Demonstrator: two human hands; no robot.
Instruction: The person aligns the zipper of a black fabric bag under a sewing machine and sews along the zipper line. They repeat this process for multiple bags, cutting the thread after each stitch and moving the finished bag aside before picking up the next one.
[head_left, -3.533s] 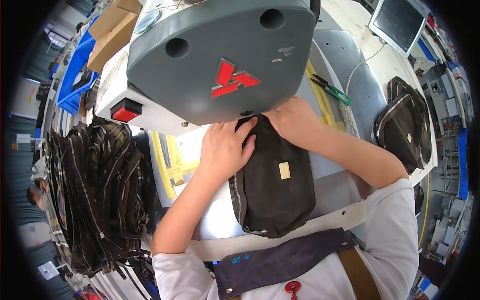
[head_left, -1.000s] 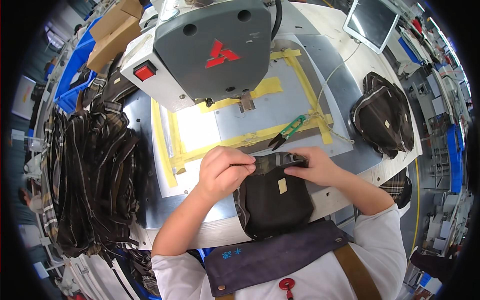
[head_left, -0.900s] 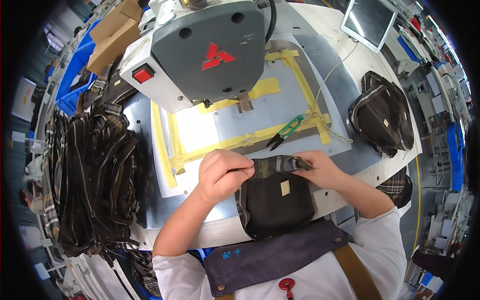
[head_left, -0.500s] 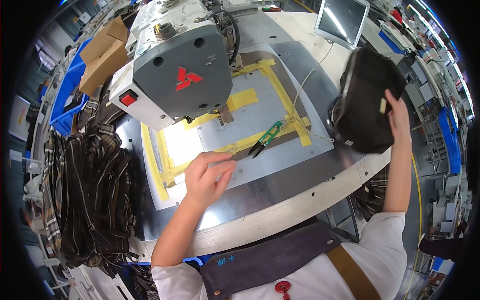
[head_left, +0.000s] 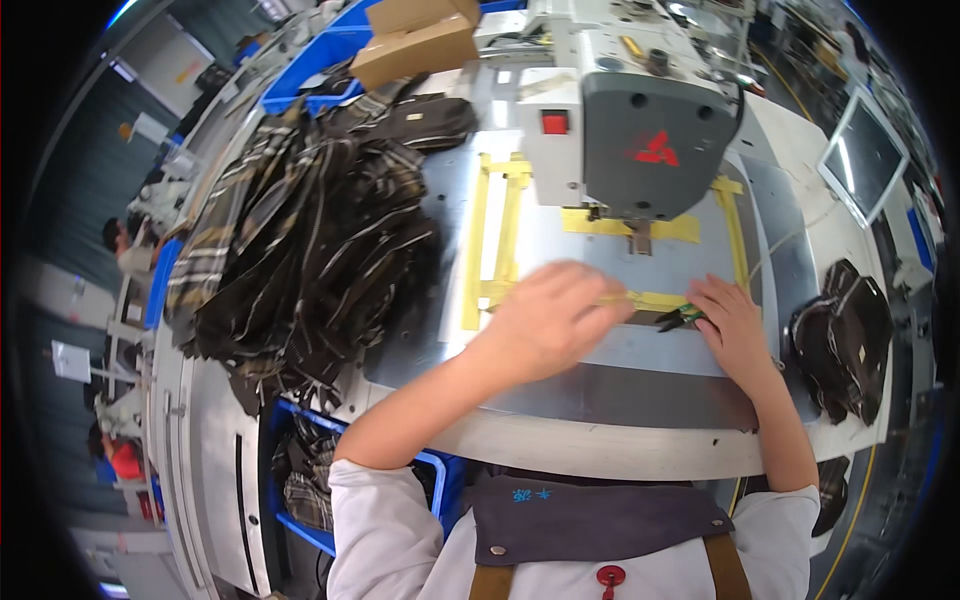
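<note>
My right hand (head_left: pixel 730 332) is at the right part of the yellow-taped template (head_left: pixel 740 235). Its fingers and thumb close around the handle end of green-handled thread snips (head_left: pixel 682 317), whose dark blades point to the lower left. My left hand (head_left: pixel 558 315), smeared by motion, hovers over the template's front edge with its fingertips toward the snips; whether it holds anything is unclear. Both hands are in front of the grey-and-white sewing machine head (head_left: pixel 655 145). A dark fabric piece with a small pale label (head_left: pixel 845 340) lies on the table's right end, apart from my right hand.
A tall heap of dark plaid fabric (head_left: pixel 310 240) covers the table's left side. Behind it stand a blue bin (head_left: pixel 310 65) and a cardboard box (head_left: pixel 415 50). A screen (head_left: pixel 865 155) stands at the right. Below the table edge, a blue crate (head_left: pixel 295 520) holds more fabric.
My right hand has let go of the dark fabric piece at the right and moved left to the snips. My left hand remains over the template's front edge. The view has swung left.
</note>
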